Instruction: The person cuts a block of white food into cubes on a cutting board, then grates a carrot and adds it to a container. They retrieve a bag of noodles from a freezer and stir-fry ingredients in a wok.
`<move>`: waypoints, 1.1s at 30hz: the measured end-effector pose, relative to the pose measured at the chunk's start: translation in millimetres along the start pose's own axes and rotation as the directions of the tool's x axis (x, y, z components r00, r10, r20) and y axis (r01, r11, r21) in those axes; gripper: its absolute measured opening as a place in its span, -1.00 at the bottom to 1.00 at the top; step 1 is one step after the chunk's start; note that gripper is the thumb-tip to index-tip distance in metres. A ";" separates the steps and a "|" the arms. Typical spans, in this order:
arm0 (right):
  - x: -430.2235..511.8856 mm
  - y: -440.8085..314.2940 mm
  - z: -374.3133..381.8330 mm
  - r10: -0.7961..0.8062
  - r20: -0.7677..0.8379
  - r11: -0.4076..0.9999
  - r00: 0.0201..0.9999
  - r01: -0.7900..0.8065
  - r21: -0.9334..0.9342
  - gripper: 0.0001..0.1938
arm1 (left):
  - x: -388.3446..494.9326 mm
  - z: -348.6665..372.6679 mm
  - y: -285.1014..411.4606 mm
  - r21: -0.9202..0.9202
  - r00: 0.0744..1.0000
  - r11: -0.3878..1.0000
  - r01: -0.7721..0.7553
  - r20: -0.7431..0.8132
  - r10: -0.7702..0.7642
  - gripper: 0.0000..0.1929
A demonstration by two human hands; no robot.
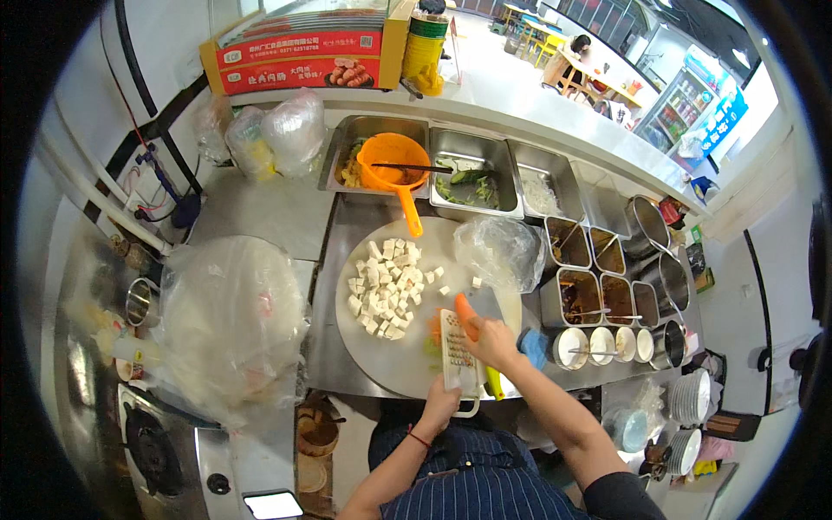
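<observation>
My left hand (442, 404) grips the lower end of a white flat grater (459, 348), which rests tilted on a round cutting board (364, 227). My right hand (491, 339) holds a carrot (465, 315) against the upper part of the grater. Orange and green shreds (431, 343) lie under and beside the grater's left edge. Cubes of white tofu (390, 286) are heaped on the left half of the board, with a few loose ones to the right. A knife's wide blade (484, 302) lies partly hidden behind my right hand, near a yellow-green handle (494, 383).
An orange strainer (394, 153) with chopsticks across it sits over a steel tray. More steel trays (474, 205) stand behind the board. A crumpled plastic bag (504, 250) touches its back right. Sauce containers (578, 292) and white bowls (572, 348) stand right; a plastic-covered round stack (234, 318) lies left.
</observation>
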State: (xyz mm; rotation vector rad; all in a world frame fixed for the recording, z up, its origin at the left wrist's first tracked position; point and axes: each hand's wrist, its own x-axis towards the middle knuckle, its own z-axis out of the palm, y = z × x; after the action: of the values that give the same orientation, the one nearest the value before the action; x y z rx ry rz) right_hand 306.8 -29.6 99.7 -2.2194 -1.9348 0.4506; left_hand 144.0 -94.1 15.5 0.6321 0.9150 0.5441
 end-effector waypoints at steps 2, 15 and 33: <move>-16.3 -3.8 -12.6 -0.040 0.037 0.996 0.999 0.036 0.084 -0.61 | -0.8 -5.0 -1.7 -0.032 0.998 0.999 -0.019 -0.058 0.017 -0.72; -3.9 7.7 -5.2 0.016 -0.073 0.965 0.997 0.004 0.262 -0.52 | -2.3 -2.0 -7.2 0.107 0.997 0.994 -0.031 -0.066 0.038 -0.68; -82.0 52.8 -53.2 0.415 0.012 0.422 0.910 -0.204 0.883 -0.55 | -20.3 5.7 14.6 -0.185 0.995 0.978 0.098 0.011 -0.097 -0.77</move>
State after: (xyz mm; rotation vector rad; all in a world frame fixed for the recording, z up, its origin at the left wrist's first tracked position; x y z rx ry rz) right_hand 364.2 -114.3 142.7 -1.7444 -0.7792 0.9516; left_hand 136.3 -99.0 39.5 0.4171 0.8769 0.5336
